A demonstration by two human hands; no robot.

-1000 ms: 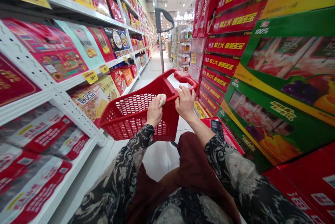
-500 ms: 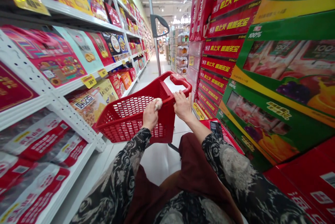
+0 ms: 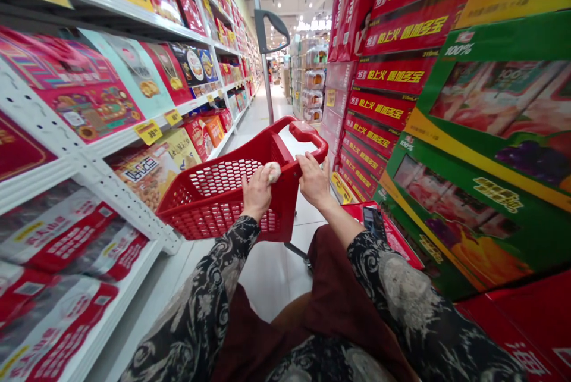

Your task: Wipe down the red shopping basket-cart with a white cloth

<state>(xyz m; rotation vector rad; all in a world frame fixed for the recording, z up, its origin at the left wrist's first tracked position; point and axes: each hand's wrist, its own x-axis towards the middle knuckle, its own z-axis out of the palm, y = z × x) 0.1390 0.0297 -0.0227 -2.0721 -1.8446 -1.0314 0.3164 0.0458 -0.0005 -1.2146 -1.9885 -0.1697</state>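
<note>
A red plastic shopping basket cart (image 3: 209,209) with perforated sides stands in front of me, tilted toward the left shelf. My left hand (image 3: 257,191) is closed at its near rim, with a small crumpled whitish item (image 3: 273,172) between the thumb and fingers. My right hand (image 3: 314,181) has its fingers curled over the red rim, just beneath the looped red handle. Behind the basket rises a metal pole (image 3: 266,84) with a grey loop grip (image 3: 273,31). What the basket holds is hidden by its side.
White shelves (image 3: 80,162) with packaged snacks line the left. Stacked red drink cartons (image 3: 388,75) and green boxes (image 3: 464,191) stand close on the right. A phone (image 3: 373,221) lies on a red box beside my right forearm. The aisle floor (image 3: 250,132) runs ahead.
The shelves and cartons have shifted slightly in view, and the green boxes appear nearer. More of a cart wheel shows below the basket. Both hands keep their places on it.
</note>
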